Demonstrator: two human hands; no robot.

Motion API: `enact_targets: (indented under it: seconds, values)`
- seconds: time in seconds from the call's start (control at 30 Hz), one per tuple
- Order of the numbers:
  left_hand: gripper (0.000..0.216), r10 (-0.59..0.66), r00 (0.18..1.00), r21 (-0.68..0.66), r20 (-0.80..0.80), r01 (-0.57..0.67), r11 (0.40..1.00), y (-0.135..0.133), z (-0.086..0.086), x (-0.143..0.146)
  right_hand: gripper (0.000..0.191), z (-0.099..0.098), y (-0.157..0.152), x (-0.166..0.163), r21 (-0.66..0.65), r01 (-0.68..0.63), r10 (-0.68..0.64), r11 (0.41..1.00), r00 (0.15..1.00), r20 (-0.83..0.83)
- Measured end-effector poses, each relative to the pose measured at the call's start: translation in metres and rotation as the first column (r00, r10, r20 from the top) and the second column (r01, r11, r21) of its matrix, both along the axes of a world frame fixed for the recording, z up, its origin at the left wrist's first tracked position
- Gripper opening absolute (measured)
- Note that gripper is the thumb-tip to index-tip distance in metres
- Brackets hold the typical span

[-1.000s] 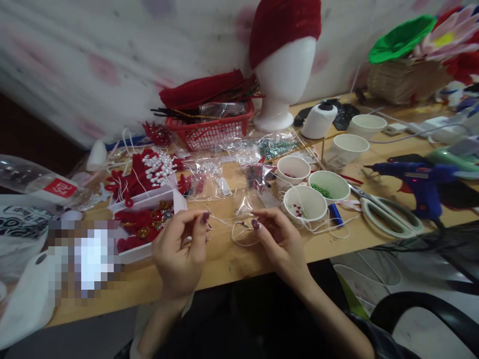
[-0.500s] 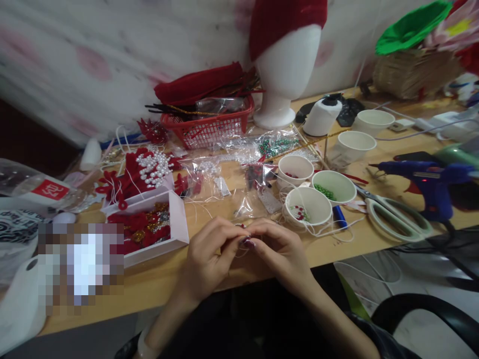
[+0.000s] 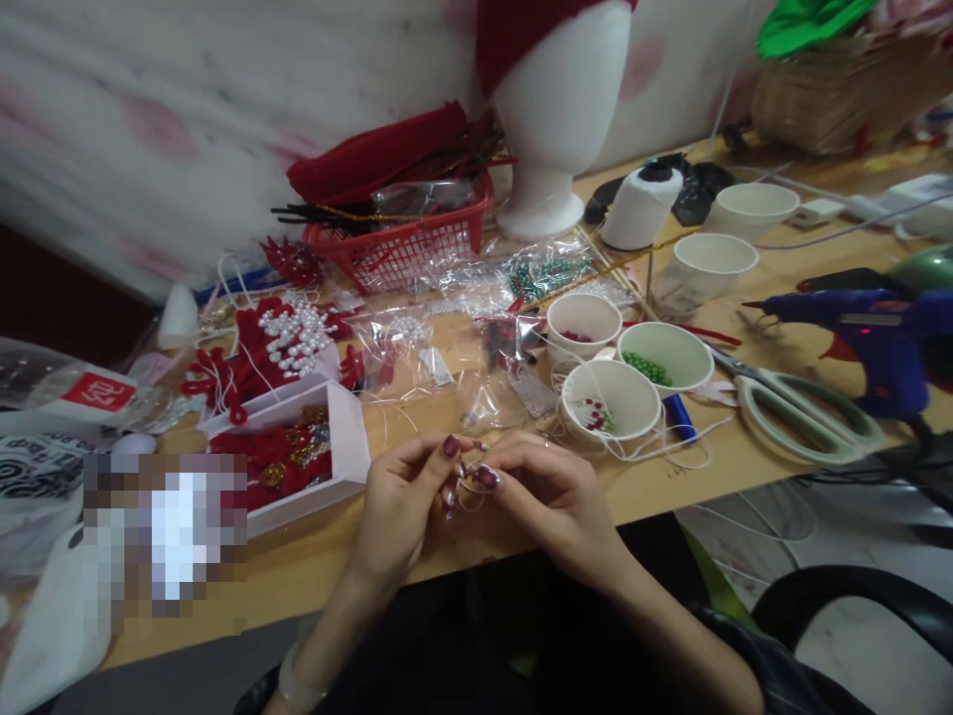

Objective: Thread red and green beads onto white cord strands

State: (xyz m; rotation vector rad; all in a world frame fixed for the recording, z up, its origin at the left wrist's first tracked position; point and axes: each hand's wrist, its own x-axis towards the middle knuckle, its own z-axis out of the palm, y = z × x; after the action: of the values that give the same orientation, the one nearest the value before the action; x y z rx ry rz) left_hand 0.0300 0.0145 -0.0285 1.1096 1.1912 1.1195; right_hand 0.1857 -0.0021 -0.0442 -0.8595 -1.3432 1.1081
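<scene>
My left hand [image 3: 406,506] and my right hand [image 3: 555,497] meet over the front edge of the wooden table [image 3: 462,541]. Both pinch a thin white thread [image 3: 469,487] that forms a small loop between the fingertips. A tiny bead seems to sit on it near my left thumb. The thread trails right toward a white paper cup [image 3: 614,397] holding red and green beads. Two more cups stand behind it, one with green beads [image 3: 662,357] and one with red beads [image 3: 585,323].
A white box of red and gold ornaments [image 3: 298,462] lies left of my hands. Behind are clear plastic bags [image 3: 476,343], a red basket [image 3: 402,248] and a white foam head [image 3: 555,119]. Scissors [image 3: 796,412] and a blue glue gun [image 3: 871,333] lie at right.
My hands, apart a second ago with the thread stretched between them, have come together. The left hand moved right and now pinches the loop beside the right fingertips.
</scene>
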Motion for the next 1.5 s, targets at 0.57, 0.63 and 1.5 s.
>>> enact_targets:
  seconds: [0.57, 0.63, 1.5]
  values:
    - [0.037, 0.022, 0.956, -0.324, 0.292, 0.077, 0.943, 0.004, 0.003, 0.009, 0.012, -0.002, 0.0, 0.0, -0.012, 0.025, -0.025, 1.0, 0.999, -0.021]
    - [0.036, 0.034, 0.955, -0.342, 0.295, 0.072, 0.937, 0.003, 0.004, 0.009, 0.012, -0.001, 0.0, 0.0, -0.021, 0.022, -0.023, 1.0, 0.999, -0.028]
    - [0.02, -0.079, 0.962, -0.223, 0.263, 0.14, 0.965, -0.001, 0.0, 0.0, 0.012, -0.003, -0.001, 0.001, 0.027, 0.021, -0.02, 0.999, 0.999, -0.032]
